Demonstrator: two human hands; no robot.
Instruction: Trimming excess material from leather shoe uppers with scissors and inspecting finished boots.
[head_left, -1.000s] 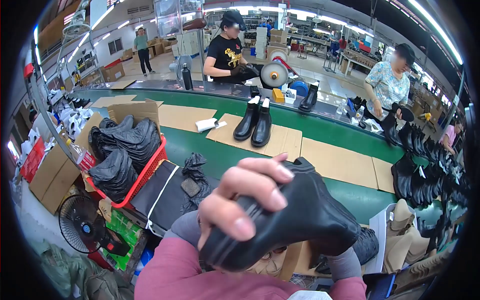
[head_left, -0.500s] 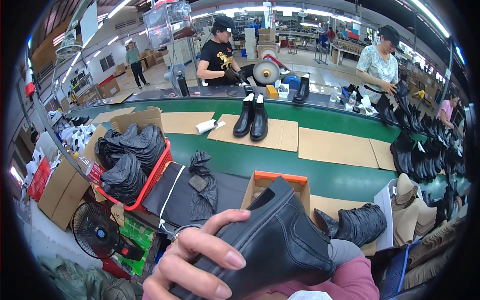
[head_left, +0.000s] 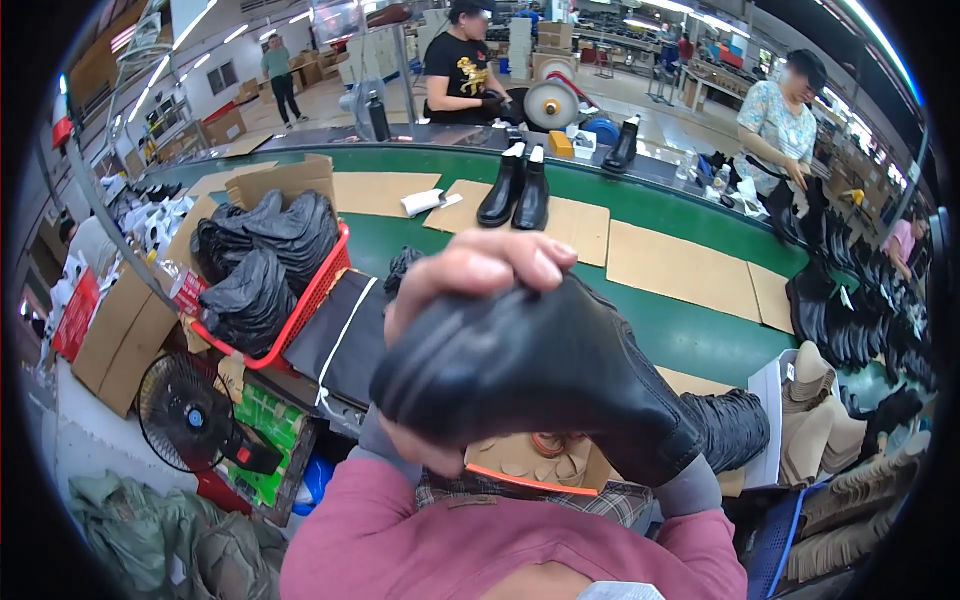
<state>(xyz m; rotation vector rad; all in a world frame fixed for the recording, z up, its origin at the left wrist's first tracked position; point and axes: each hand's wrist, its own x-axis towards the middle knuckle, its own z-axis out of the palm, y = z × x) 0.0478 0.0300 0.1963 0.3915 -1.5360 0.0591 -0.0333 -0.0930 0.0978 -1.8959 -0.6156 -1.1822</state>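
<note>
A black leather ankle boot (head_left: 500, 365) is held up close in front of me, its creased toe to the left. My left hand (head_left: 475, 270) is closed round the toe end, fingers over its upper edge. My right arm's grey cuff (head_left: 692, 488) meets the boot's opening at the lower right; the right hand itself is hidden, apparently inside the shaft. Below the boot, a cardboard box with an orange edge (head_left: 535, 480) holds small tan pieces and a reddish roll. On the far side of the green bench, a pair of black boots (head_left: 533, 195) stands upright on cardboard.
A red basket (head_left: 300, 305) of dark plastic-wrapped items stands left, near a black fan (head_left: 190, 412). At right are a white bin of tan inserts (head_left: 815, 430) and rows of black boots (head_left: 835, 305). Two co-workers stand across the bench, one beside a grinding wheel (head_left: 549, 106).
The boot has been turned over from sole-side up, so its leather upper now faces me. My left hand has moved up to the toe's upper edge. The orange-edged box now shows below the boot.
</note>
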